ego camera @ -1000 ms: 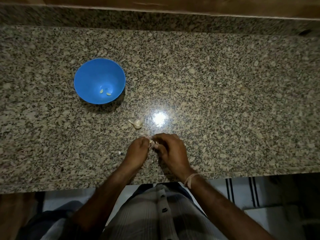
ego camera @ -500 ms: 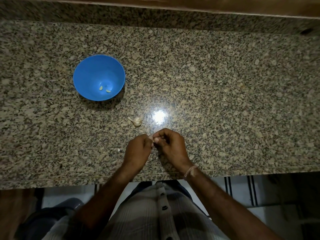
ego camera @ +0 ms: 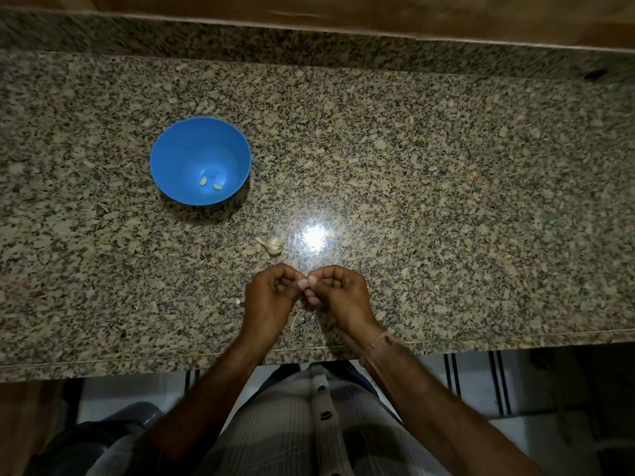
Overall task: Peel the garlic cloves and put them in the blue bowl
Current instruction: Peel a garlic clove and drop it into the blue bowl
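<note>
One big speckled stone surface (ego camera: 446,201) fills most of the view. The blue bowl (ego camera: 192,146) sits on it. Down and to the right of the bowl, near the front edge, are the left hand (ego camera: 271,297) and the right hand (ego camera: 343,297), side by side with their fingers curled. Their fingertips meet and pinch a tiny pale garlic piece (ego camera: 312,280), which is mostly hidden. A small garlic bulb (ego camera: 274,245) lies between the bowl and the hands, closer to the hands. Two peeled cloves (ego camera: 203,181) lie close together at the bottom of the bowl.
</note>
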